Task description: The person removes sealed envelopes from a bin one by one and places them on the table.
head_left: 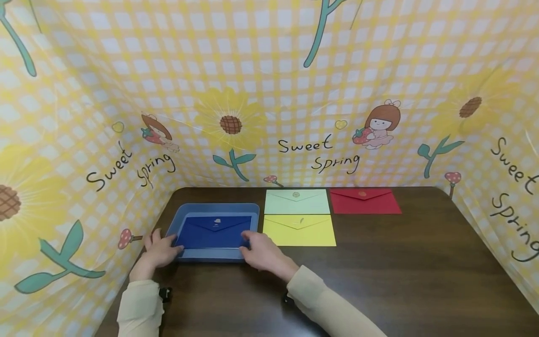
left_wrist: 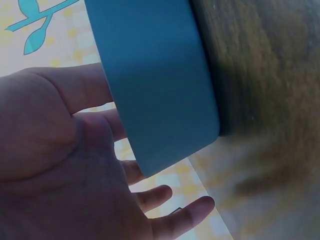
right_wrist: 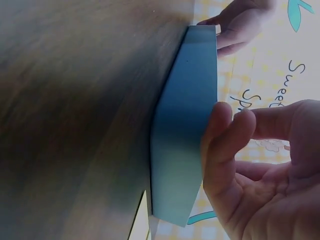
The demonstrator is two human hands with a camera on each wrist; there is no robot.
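Note:
A dark blue envelope (head_left: 212, 234) with a pointed flap lies inside a blue tray (head_left: 210, 255) at the table's left. My left hand (head_left: 160, 250) is at the tray's left side, its thumb reaching over the rim to the envelope's lower left corner. In the left wrist view, the tray wall (left_wrist: 155, 90) hides the tips of some left fingers; others spread past the corner. My right hand (head_left: 265, 252) is over the tray's right rim, thumb and forefinger apart at the envelope's right edge. Its other fingers bend beside the tray wall (right_wrist: 182, 125) in the right wrist view.
Right of the tray, a mint green envelope (head_left: 296, 206) lies above a yellow envelope (head_left: 300, 234). A red envelope (head_left: 365, 205) lies beside the green one. They rest on a dark brown table (head_left: 391, 281), with a yellow checked cloth (head_left: 294, 103) hanging around it.

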